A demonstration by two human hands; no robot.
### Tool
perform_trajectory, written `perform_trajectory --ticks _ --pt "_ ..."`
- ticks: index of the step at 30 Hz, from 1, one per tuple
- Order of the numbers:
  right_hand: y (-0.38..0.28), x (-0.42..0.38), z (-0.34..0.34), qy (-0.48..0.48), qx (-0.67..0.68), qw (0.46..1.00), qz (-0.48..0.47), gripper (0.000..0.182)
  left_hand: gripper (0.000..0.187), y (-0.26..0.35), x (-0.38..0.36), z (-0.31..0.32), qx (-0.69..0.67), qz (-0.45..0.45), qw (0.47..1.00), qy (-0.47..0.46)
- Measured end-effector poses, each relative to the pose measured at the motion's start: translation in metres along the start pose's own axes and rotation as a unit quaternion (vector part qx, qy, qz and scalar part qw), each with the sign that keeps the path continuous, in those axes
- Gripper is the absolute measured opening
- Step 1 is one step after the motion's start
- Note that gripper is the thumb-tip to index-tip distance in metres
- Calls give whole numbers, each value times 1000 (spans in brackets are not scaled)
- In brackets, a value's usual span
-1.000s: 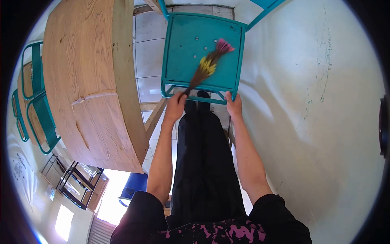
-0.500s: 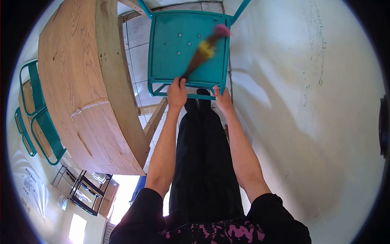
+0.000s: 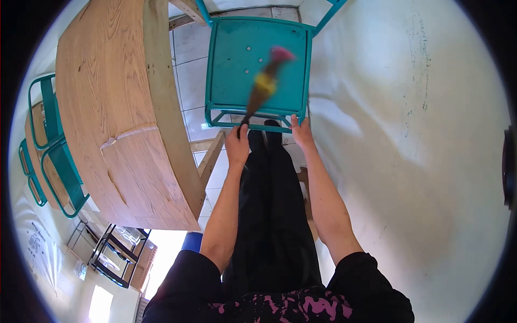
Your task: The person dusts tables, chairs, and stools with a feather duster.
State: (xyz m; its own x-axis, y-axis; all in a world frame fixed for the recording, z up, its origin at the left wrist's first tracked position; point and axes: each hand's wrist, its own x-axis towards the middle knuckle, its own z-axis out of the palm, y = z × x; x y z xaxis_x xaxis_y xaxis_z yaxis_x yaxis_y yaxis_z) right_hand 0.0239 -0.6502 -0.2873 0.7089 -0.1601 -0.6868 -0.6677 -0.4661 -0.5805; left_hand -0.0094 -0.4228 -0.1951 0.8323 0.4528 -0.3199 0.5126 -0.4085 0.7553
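A teal metal chair [image 3: 237, 70] stands in front of me on the tiled floor. My left hand [image 3: 237, 146] grips the dark handle of a feather duster [image 3: 264, 83] whose brown, yellow and pink feathers lie blurred over the chair seat. My right hand [image 3: 301, 133] holds the chair's near right corner at the seat rim. My black trousers and shoes are just below the chair's front edge.
A large wooden table [image 3: 113, 107] fills the left side, its leg near the chair. More teal chairs [image 3: 51, 145] stand beyond it. A white wall [image 3: 420, 151] runs close on the right. A blue bucket [image 3: 192, 241] sits behind me.
The duster has swept across the seat, its feathered end moving left from the right side toward the middle. My right hand has stayed on the chair's corner.
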Motion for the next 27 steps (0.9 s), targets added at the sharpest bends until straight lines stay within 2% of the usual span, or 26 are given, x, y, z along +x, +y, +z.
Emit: perform_trajectory --ticks 1,3,4,6,7,8,10,12,14,16,17,19,20,21,22,24,27 --pt "4 0 2 -1 -1 1000 0 71 36 -7 -6 0 0 -1 1000 1" --pt "-7 -10 1 -11 33 999 9 71 39 -15 -20 0 -164 -208 961 -78" --pt "-13 -15 2 -13 32 999 6 71 40 -18 -28 1 -233 -237 935 -126" --pt "-33 -37 6 -22 101 993 52 72 38 -24 -39 -5 -72 -148 969 -182" --pt "-38 -46 6 -23 102 993 53 72 36 -24 -44 -12 -17 -21 984 -175" --pt "-33 -49 9 -21 107 991 74 70 36 -25 -45 -18 -16 -22 984 -175" --pt "-26 -50 14 -21 110 989 95 68 35 -29 -43 -33 99 -20 978 -185" --pt "20 -39 24 -22 55 998 -3 68 38 -33 -42 -39 45 -78 987 -136" --pt "23 -48 21 -31 43 999 -6 67 45 -59 -46 -26 -55 -126 989 -63" --pt "23 -56 21 -43 31 998 -13 67 46 -61 -52 -23 -103 -194 971 -91" --pt "19 -60 19 -51 56 997 4 69 47 -57 -55 -22 -94 -196 969 -114" --pt "12 -71 14 -59 81 995 21 71 44 -49 -63 -26 13 -67 985 -158" --pt "-2 -81 9 -53 121 990 54 75 42 -44 -64 -32 51 -47 976 -208" --pt "-6 -84 9 -48 161 982 85 79 42 -40 -65 -38 51 -48 976 -205" --pt "-10 -86 9 -51 160 982 84 79 40 -36 -64 -44 82 -39 977 -192" --pt "-7 -85 5 4 214 971 103 88 38 -46 -64 -50 104 -23 985 -137" --pt "1 -78 -3 -2 209 973 100 89 42 -65 -72 -44 26 -139 990 -14"
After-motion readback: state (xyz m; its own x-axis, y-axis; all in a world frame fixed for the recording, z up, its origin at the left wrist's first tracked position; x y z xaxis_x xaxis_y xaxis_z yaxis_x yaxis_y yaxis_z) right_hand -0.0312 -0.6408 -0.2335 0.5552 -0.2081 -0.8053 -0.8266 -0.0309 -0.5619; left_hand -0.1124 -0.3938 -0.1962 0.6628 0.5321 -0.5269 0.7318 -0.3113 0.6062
